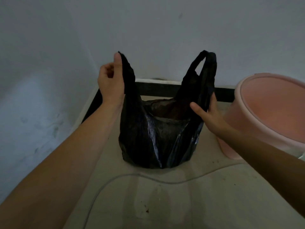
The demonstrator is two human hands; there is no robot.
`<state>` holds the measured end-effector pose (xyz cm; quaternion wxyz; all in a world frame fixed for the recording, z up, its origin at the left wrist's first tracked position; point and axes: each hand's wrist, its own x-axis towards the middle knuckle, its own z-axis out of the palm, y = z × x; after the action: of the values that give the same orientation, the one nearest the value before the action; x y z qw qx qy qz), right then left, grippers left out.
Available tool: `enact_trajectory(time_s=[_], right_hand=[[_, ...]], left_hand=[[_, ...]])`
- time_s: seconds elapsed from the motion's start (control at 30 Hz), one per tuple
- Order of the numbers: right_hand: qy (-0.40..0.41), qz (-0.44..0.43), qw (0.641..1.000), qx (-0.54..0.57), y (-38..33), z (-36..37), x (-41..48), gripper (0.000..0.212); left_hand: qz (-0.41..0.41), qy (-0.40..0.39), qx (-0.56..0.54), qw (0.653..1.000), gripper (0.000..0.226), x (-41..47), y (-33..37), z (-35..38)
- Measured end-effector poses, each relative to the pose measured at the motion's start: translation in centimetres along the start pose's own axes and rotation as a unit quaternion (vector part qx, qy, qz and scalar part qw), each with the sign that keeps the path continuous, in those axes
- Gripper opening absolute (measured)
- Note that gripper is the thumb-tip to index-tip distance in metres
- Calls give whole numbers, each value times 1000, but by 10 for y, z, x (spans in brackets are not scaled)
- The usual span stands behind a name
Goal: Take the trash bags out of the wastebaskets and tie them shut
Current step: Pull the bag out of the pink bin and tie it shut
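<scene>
While the black trash bag (155, 139) stands on the floor (181, 195), I hold both handles.
Left hand (110, 80) pinches one handle (127, 68) high; right hand (206, 111) grips the other low, near the pink wastebasket (270, 116).

The trash bag (155, 138) is thin black plastic film, crinkled, with glossy streaks along its folds. The pink wastebasket (270, 113) is smooth, matt plastic. The beige floor (181, 204) looks smooth with a dull sheen, and the wall (49, 80) is matt and scuffed.
</scene>
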<state>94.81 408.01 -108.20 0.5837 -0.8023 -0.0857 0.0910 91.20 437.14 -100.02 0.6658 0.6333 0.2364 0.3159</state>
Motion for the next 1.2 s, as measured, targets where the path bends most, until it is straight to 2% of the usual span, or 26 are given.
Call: enact_trajectory(time_s=[0.03,0.1,0.17,0.23,0.3,0.33,0.4,0.43,0.5,0.57,0.67,0.73,0.77,0.83,0.9,1.0,1.07,1.13,1.2], right_hand=[[-15,-6,1000,-10,4,-1,1,97],[-15,-9,1000,-21,6,2,4,85],[-10,-5,1000,-17,3,11,5,78],[-15,-3,1000,-17,6,23,3,69],[-13,-3,999,-32,10,35,1,51],[-15,-7,999,-38,9,39,1,42],[-13,-2,1000,-27,6,45,5,33],[-6,5,1000,-9,2,46,8,30],[5,8,1000,30,-5,47,14,23],[5,2,999,45,-10,48,18,30],[-44,17,997,60,-17,51,16,45],[-80,26,996,28,-22,51,13,32],[-90,27,996,2,-26,51,11,24],[-112,15,993,-42,-33,50,9,32],[-150,-7,986,-78,-41,52,8,33],[-209,-42,968,-129,-46,55,11,27],[-248,-81,950,-173,-47,58,13,32],[-274,-118,931,-212,-48,62,15,39],[-279,-139,919,-241,-48,67,17,46]], left_hand=[[-17,-44,8,999,72,-4,-8,-2],[-9,-129,125,984,109,-16,-27,-9],[27,-181,230,956,129,-29,-46,-17],[21,-201,243,949,138,-37,-62,-17],[11,-183,206,961,123,-41,-73,-9],[5,-163,188,969,101,-38,-78,-5],[-28,-135,148,979,34,-33,-80,4],[-42,-121,130,983,14,-32,-76,7],[-42,-107,114,987,25,-31,-68,10],[-57,-103,74,990,35,-30,-60,13],[-159,-104,-53,980,45,-34,-51,12],[-218,-103,-86,967,39,-34,-49,8],[-243,-116,-87,959,36,-35,-47,7],[-291,-163,-87,939,29,-36,-45,3],[-314,-213,-83,921,32,-36,-43,-1],[-301,-332,-63,892,26,-39,-43,-13],[-273,-407,-22,872,24,-41,-43,-21],[-262,-430,-6,864,14,-44,-40,-24],[-273,-404,-12,873,26,-45,-39,-23]])
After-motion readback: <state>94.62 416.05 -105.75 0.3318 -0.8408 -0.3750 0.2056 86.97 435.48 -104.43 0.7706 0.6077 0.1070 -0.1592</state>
